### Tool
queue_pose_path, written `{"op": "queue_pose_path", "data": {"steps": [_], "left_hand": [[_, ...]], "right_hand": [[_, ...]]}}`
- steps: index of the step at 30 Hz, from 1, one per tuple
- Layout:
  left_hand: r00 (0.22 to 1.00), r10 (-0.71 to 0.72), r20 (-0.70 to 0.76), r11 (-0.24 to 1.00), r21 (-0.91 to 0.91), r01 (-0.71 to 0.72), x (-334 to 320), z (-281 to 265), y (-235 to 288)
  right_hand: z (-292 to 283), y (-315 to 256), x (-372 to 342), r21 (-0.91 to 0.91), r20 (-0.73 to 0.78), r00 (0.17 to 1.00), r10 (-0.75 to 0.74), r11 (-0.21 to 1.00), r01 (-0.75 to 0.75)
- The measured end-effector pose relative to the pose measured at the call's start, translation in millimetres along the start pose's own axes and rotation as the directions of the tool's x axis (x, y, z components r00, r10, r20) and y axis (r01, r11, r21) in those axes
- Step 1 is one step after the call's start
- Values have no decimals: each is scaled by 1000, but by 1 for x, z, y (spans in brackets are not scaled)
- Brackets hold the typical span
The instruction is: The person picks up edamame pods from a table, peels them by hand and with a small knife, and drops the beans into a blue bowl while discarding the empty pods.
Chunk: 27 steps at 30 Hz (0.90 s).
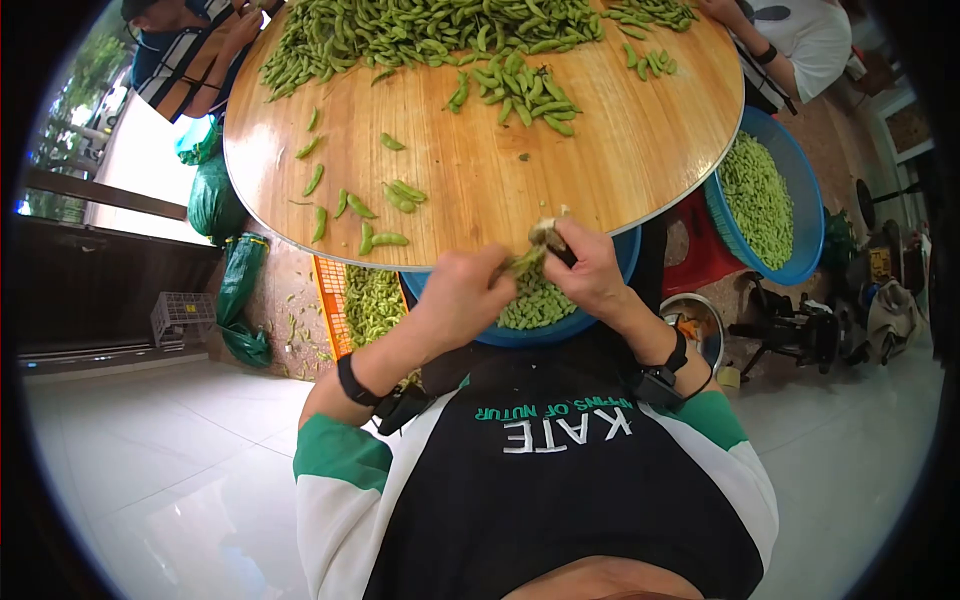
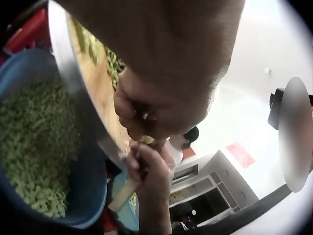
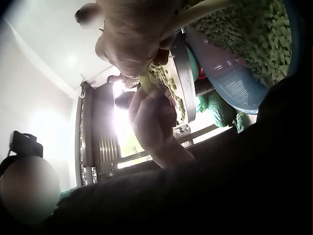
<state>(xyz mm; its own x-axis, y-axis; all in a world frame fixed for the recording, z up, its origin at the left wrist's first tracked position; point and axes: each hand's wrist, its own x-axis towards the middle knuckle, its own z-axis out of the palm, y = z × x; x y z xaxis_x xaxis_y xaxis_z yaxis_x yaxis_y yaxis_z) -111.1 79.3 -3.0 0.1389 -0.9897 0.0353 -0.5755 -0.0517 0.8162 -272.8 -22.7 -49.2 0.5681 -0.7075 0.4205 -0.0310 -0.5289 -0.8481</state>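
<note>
Close together over the blue basin (image 1: 560, 332), my two hands meet at a green bean pod (image 1: 525, 262). The left hand (image 1: 455, 300) pinches the pod between thumb and curled fingers. Curled beside it, the right hand (image 1: 592, 278) grips a pale, wooden-looking handle (image 2: 123, 197), whose far end is hidden in the fist; what kind of tool it is I cannot tell. In the right wrist view the same handle (image 3: 205, 12) sticks out over the basin and the pod (image 3: 145, 81) shows between both hands. Shelled green beans (image 1: 535, 308) fill the basin below.
The round wooden table (image 1: 440, 190) bears a large heap of pods (image 1: 420, 35), a smaller pile (image 1: 525, 90) and scattered pods. An orange crate (image 1: 330, 305) stands left; another blue basin of beans (image 1: 812, 225) and a metal bowl (image 1: 712, 335) stand right. Two people sit across.
</note>
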Motion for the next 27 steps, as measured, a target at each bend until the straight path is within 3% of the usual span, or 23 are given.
{"op": "queue_pose_path", "data": {"steps": [3, 4, 5, 7, 9, 11, 13, 14, 17, 19, 20, 22, 26, 27], "left_hand": [[998, 23, 57, 935, 352, -42, -8, -47, 5], [998, 23, 65, 871, 489, -52, -9, -60, 1], [998, 24, 66, 868, 493, -53, -6, -69, -4], [974, 214, -74, 620, 781, -76, 13, -82, -15], [936, 341, -83, 567, 813, -134, 45, -87, -26], [912, 393, -119, 750, 615, -243, 90, -82, -41], [957, 255, -137, 860, 485, -160, 137, -68, -59], [955, 262, -140, 860, 483, -165, 153, -62, -65], [966, 191, -172, 804, 592, -54, 189, -49, -82], [916, 214, -339, 750, 658, 69, 203, -45, -86], [915, 219, -337, 748, 661, 64, 209, -48, -89], [938, -111, -327, 821, 501, 272, 213, -61, -80], [959, 6, -284, 875, 466, 133, 213, -64, -98], [944, 103, -313, 880, 471, 60, 207, -63, -101]], "right_hand": [[-11, -4, -3, 104, 269, 958, 99, 986, -131], [-13, -5, -2, 106, 264, 960, 93, 987, -124], [-14, -8, -1, 145, 299, 953, 56, 984, -103], [-14, -10, -1, 184, 338, 941, 2, 981, -68], [-17, -9, 0, 192, 360, 932, 30, 976, -106], [-14, -9, -2, 197, 384, 921, 65, 969, -151], [-12, -9, -3, 356, 385, 907, 171, 879, -316], [-13, -9, -3, 350, 382, 909, 169, 883, -311], [-19, -10, -2, 333, 391, 896, 210, 875, -351], [-26, -11, -4, 413, 333, 910, 249, 829, -378], [-29, -10, -4, 415, 328, 912, 246, 830, -373], [-31, -7, -5, 552, 430, 831, 352, 626, -551], [-24, -6, 4, 612, 413, 852, 323, 594, -522], [-23, -4, 5, 637, 416, 842, 342, 551, -539]]}}
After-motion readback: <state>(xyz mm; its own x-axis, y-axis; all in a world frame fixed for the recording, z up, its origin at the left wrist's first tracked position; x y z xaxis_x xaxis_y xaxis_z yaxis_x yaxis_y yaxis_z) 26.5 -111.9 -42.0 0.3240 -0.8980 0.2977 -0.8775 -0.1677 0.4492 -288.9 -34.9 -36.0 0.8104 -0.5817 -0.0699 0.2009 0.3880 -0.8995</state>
